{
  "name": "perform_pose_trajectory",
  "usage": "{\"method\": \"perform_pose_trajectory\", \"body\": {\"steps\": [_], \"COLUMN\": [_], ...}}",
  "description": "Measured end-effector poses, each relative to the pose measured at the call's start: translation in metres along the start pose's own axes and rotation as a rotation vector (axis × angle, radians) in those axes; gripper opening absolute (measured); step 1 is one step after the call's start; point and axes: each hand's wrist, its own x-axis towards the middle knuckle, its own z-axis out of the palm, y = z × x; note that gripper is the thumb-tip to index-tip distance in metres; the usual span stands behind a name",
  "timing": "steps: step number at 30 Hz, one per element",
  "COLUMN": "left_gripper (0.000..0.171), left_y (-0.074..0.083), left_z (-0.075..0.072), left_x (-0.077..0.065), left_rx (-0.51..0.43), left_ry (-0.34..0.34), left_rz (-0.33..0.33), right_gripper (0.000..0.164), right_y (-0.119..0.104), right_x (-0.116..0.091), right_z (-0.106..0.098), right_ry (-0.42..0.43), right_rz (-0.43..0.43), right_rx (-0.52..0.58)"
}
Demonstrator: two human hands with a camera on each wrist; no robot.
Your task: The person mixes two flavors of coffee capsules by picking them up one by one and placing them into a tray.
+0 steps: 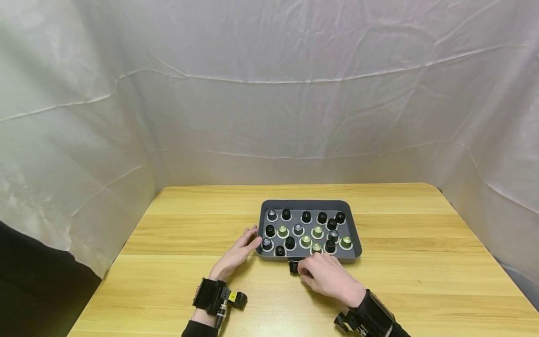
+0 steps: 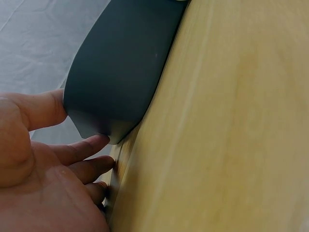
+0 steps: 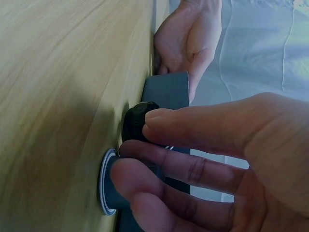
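A dark grey baking tray (image 1: 309,205) holds several coffee capsules, black, silver-grey and light green, standing rim down. My left hand (image 1: 236,252) touches the tray's left side near the front corner. Its thumb (image 2: 46,107) lies on the upper edge, the index fingertip low on the wall, all fingers fairly straight. In front of the tray, my right hand (image 1: 328,276) pinches a black capsule (image 3: 137,116) between thumb and index finger. Below its other fingers, a dark capsule with a silver rim (image 3: 103,186) stands by the tray; the hand hides it in the head view.
The wooden table (image 1: 421,262) extends around the tray on all sides. Whitish sheeting (image 1: 294,117) hangs behind the table and at both sides. Both wrists wear black straps with small cameras.
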Motion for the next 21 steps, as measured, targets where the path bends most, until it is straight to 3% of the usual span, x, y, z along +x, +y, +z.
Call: {"method": "perform_pose_trajectory", "body": {"steps": [8,21], "left_gripper": [0.064,0.062], "left_y": [-0.0001,-0.0005], "left_z": [0.0009,0.0014], "left_x": [-0.0004,0.0], "left_rx": [-0.001,0.013], "left_ry": [0.003,0.016], "left_rz": [0.004,0.008], "right_gripper": [0.007,0.012], "right_y": [0.0002,-0.0027], "right_x": [-0.0001,-0.0005], "right_z": [0.0006,0.0001], "right_ry": [-0.005,0.017], "right_rz": [0.005,0.021], "right_rx": [0.002,-0.008]}}
